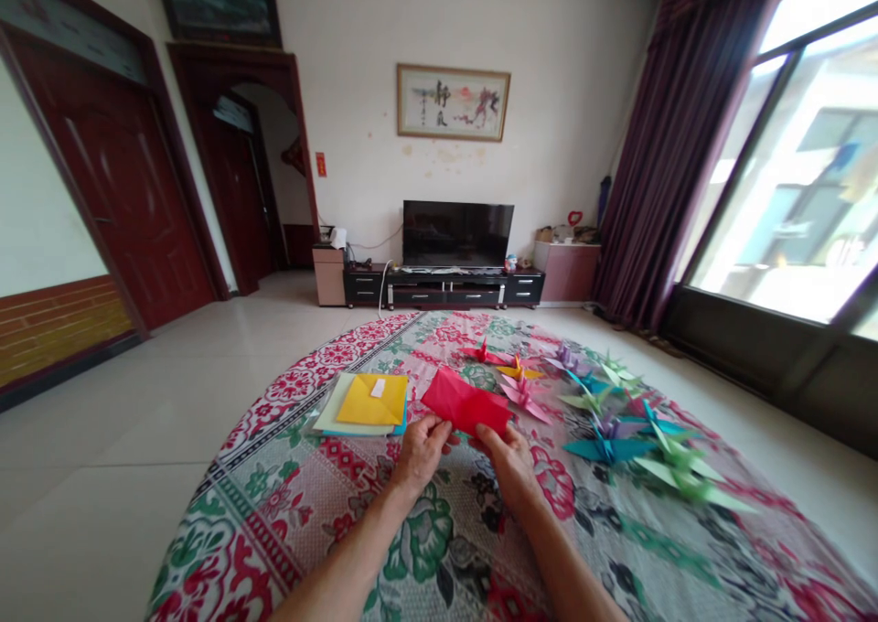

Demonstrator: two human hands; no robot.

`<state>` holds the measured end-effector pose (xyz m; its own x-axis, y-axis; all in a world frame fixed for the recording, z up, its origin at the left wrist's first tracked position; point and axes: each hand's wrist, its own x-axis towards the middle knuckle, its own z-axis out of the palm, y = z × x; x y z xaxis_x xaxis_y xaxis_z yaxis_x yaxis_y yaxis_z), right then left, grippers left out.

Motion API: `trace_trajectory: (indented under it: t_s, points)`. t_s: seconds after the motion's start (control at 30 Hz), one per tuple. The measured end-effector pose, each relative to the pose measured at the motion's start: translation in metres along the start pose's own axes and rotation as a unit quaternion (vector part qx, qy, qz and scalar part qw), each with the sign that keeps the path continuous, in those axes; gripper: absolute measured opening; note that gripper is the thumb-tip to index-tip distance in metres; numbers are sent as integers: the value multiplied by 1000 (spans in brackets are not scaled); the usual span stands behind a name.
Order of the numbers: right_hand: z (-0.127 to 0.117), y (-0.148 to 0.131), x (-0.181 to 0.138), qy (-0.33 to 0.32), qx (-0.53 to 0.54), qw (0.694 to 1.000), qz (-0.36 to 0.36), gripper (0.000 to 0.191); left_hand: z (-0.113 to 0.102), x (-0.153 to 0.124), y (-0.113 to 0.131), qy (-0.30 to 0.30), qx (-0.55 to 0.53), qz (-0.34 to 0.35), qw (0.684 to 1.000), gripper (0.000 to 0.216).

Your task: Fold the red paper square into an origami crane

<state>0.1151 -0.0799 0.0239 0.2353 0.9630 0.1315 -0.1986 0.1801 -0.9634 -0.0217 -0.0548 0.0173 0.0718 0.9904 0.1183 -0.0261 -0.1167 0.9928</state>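
Red Paper (467, 402) Gripped at Its Near Edge Over a Flowered Cloth

A person's two bare hands hold a folded sheet above the middle of a round table's patterned tablecloth (308, 512). The left hand (422, 446) is nearly closed, its thumb and curled fingers pinching the paper's near edge toward the left. The right hand (508, 453) is closed to a similar pinch, thumb on top, near the right corner. Whether the sheet's far edge touches the cloth cannot be told from this angle.

Room is tight on both sides of the paper. Its left corner sits just beside a stack topped by a yellow sheet (363, 404), which carries a small white slip (378, 388) and lies over a pale green sheet (333, 412); blue shows at the bottom. Its right corner lies near a pink crane (523, 391), one of a cluster of folded birds spread to the right, among them a red crane (484, 353) and a blue crane (609, 446). A green crane (686, 476) appears blurred near the table's right edge.

A broad strip of cloth separates the stack from the curved left rim, with pale floor tiles (137, 476) beyond. Across the room, well apart, stands a television (458, 235).
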Motion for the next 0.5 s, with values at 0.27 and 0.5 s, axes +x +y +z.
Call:
trace_trajectory:
  t_s: [0.27, 0.5]
  points:
    - [-3, -3, -2, -23, -47, 999, -3, 21, 0, 0, -2, -28, -9, -15, 999, 27]
    - [-4, -13, -5, -14, -118, 993, -17, 17, 0, -4, 3, -44, 16, -16, 999, 26]
